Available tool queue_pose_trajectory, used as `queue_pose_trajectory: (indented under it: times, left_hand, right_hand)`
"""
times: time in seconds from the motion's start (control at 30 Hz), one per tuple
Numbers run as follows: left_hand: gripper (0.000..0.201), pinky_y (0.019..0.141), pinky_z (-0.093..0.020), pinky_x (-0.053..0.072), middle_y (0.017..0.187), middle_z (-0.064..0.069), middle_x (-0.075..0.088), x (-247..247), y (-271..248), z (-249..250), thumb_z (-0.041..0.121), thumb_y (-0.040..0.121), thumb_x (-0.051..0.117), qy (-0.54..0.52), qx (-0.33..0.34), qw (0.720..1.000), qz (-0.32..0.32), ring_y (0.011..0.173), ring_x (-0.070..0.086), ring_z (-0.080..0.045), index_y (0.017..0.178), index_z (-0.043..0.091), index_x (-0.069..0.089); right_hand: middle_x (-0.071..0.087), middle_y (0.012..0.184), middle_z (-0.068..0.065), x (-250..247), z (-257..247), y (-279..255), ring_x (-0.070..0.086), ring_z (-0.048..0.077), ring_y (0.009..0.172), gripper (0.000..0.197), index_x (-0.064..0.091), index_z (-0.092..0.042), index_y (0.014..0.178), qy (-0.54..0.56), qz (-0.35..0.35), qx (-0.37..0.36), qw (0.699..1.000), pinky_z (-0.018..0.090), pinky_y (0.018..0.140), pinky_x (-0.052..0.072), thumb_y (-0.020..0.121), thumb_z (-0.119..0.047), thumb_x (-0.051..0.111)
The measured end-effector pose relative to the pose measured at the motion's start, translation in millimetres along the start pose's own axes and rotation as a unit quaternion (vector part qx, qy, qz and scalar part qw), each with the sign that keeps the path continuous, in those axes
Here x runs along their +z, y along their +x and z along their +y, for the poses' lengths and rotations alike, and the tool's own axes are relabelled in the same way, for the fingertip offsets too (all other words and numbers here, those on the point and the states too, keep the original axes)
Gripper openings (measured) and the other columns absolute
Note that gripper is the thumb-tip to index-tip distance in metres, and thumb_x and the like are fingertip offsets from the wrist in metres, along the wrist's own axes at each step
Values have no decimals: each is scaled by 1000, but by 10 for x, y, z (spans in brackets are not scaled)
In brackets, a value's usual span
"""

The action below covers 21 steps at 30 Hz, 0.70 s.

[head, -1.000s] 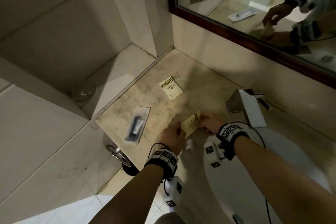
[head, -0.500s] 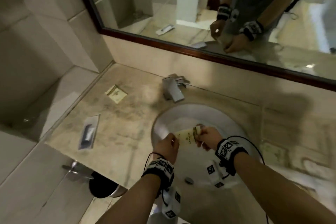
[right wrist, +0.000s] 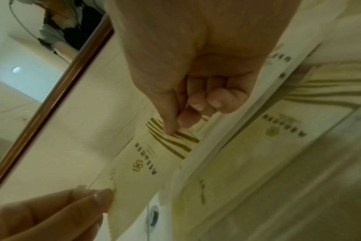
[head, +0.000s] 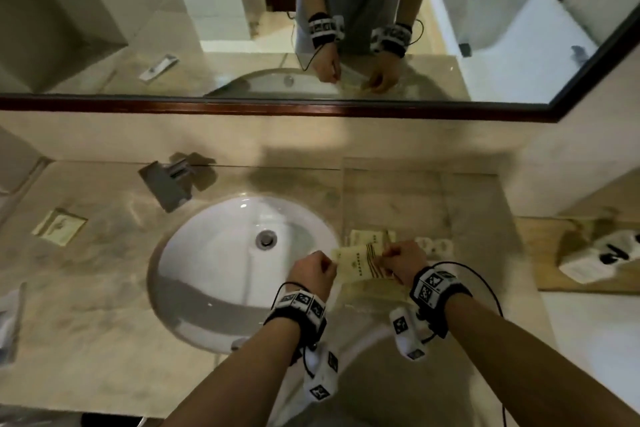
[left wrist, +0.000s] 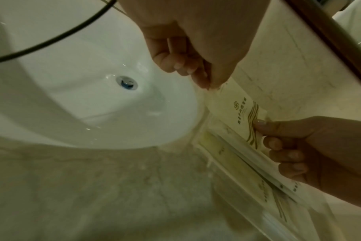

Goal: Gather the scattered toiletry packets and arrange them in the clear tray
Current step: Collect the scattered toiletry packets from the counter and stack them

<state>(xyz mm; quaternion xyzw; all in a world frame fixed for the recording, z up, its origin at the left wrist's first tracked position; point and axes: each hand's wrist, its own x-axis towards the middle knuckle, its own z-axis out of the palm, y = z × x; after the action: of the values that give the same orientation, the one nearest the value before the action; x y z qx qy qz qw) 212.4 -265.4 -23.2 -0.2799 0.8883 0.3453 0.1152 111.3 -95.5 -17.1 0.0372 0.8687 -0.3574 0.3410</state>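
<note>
Step in hand: carrying one packet to tray, both hands on it.
- Left hand (head: pixel 313 274) pinches near-left corner of cream packet (head: pixel 360 263), thumb + forefinger; other fingers curled.
- Right hand (head: pixel 403 262) pinches the striped end, thumb on top, fingers tucked under.
- Packet is held flat and taut btwn the two hands, over the seam where sink (head: pixel 194 253) rim meets tray edge; not yet set down.

Next move, by judgement: shift packet a bit right, square it w/ those already in, lower flat, let go both corners. Thin and floppy, so it prob. needs both ends down together or it curls.

Clear tray (head: pixel 419 184), right of sink on counter (head: pixel 104 340): holds at least two cream packets (head: pixel 367 238) under and just beyond the hands, plus a white item w/ round shapes (head: pixel 438 248), too blurred to name. Far half of tray looks bare.

Still out, left of sink: cream packet on counter (head: pixel 59 226); a clear-wrapped item (head: pixel 8 326) at frame edge, cut off.
</note>
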Motion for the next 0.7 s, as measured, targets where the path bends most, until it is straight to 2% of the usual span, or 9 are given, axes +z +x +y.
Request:
queue_pose_trajectory:
  times: [0.1, 0.27, 0.43, 0.53, 0.57, 0.63, 0.7]
  left_hand:
    - [24, 80, -29, 50, 98, -5, 73, 123, 122, 275, 37, 90, 57, 15, -8, 1000, -7, 95, 66, -24, 96, 17, 70]
    - [29, 85, -32, 53, 104, -4, 73, 232, 371, 569, 40, 91, 55, 57, -18, 998, -19, 100, 66, -24, 102, 19, 71]
    - [25, 84, -33, 54, 102, -3, 73, 287, 538, 666, 40, 87, 56, 82, -45, 996, -7, 98, 66, -25, 98, 24, 72]
    - [23, 82, -31, 53, 99, -3, 74, 308, 571, 696, 37, 84, 58, 78, -63, 995, 5, 96, 67, -25, 96, 25, 73]
    - [23, 82, -31, 53, 98, -3, 74, 318, 585, 699, 37, 83, 58, 81, -66, 995, 9, 96, 67, -25, 95, 24, 73]
    - [22, 81, -30, 52, 98, -3, 74, 332, 597, 711, 36, 82, 58, 84, -69, 994, 18, 95, 67, -25, 94, 23, 72]
    - [21, 80, -30, 50, 97, -3, 73, 333, 609, 720, 35, 82, 58, 84, -74, 993, 28, 95, 66, -26, 93, 23, 70]
  right_hand:
    - [61, 55, 4, -221, 74, 95, 55, 18, 52, 30, 63, -11, 58, -1, 18, 17, 1000, 25, 50, 46, 80, -29, 75]
    - [68, 61, 14, -431, 137, 316, 62, 25, 57, 32, 63, -9, 50, 12, 17, 43, 999, 40, 62, 58, 77, -24, 74]
    - [69, 55, 9, -488, 145, 440, 63, 22, 47, 27, 70, -6, 56, 45, 16, 47, 998, 29, 52, 55, 79, -20, 66]
    - [71, 59, 15, -441, 135, 492, 70, 33, 57, 21, 71, 0, 61, 71, 16, 59, 996, 42, 54, 60, 71, -18, 66]
    - [70, 59, 17, -426, 132, 501, 70, 32, 55, 20, 71, 2, 63, 83, 18, 65, 994, 42, 51, 60, 71, -16, 66]
    - [69, 56, 14, -409, 124, 469, 63, 24, 44, 20, 72, 4, 67, 88, 23, 67, 994, 25, 41, 52, 77, -13, 66]
    - [68, 56, 12, -375, 133, 472, 59, 19, 42, 22, 72, 4, 70, 106, 30, 72, 991, 22, 40, 49, 81, -13, 66]
